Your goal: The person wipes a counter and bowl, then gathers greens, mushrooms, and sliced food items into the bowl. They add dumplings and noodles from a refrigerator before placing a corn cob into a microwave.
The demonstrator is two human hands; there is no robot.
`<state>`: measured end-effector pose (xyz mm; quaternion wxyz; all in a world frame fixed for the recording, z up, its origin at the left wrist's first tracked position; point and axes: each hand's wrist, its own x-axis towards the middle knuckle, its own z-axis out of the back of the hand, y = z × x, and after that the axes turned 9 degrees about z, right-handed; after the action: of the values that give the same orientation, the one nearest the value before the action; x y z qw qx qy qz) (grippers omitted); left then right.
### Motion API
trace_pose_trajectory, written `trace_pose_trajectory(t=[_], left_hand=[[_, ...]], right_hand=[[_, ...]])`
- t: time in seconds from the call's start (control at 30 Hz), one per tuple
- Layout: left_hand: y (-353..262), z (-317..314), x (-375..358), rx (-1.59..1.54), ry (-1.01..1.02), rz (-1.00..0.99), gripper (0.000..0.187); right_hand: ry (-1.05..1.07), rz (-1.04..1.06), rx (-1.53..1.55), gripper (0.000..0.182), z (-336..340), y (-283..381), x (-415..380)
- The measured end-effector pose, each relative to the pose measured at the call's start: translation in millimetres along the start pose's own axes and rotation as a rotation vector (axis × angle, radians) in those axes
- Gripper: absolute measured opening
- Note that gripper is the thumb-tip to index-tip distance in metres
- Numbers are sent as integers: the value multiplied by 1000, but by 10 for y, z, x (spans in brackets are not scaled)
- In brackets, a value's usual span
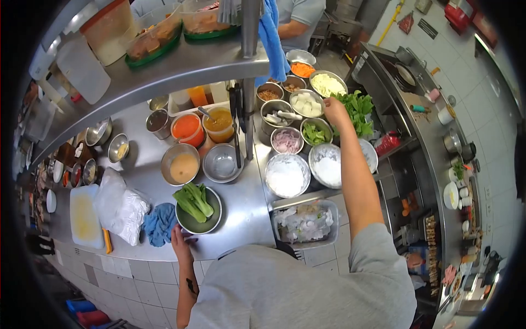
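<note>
My left hand [181, 243] is low at the counter's front edge, fingers apart, beside a metal bowl [215, 218]. Whether it touches the bowl is hard to tell. Green leafy stalks [193, 203] lie in that bowl. My right hand [333, 111] reaches far forward, fingers curled at the rim of a metal container of white chunks [307, 105]; its fingertips are partly hidden. Leafy greens [356, 113] stand right of that hand. Closer to me are containers of cut green leaves [315, 132], sliced shallots [287, 141] and white powder [287, 175].
An overhead steel shelf [181, 74] with a post [250, 109] crosses the upper left. Sauce tubs [187, 129] and metal bowls [223, 163] stand beneath. A plastic bag [121, 208], blue cloth [160, 223] and cutting board [86, 216] lie left. Another person [300, 24] stands opposite.
</note>
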<state>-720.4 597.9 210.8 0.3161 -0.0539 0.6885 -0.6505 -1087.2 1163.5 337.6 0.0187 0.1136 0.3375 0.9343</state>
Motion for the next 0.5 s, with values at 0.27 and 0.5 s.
trace_pose_trajectory(t=[0.27, 0.5], left_hand=[[73, 86, -608, -42, -284, 60, 36], [476, 385, -1023, -27, -449, 135, 36]], right_hand=[[504, 43, -602, 35, -535, -640, 1255], [469, 313, -839, 41, -725, -706, 1094]])
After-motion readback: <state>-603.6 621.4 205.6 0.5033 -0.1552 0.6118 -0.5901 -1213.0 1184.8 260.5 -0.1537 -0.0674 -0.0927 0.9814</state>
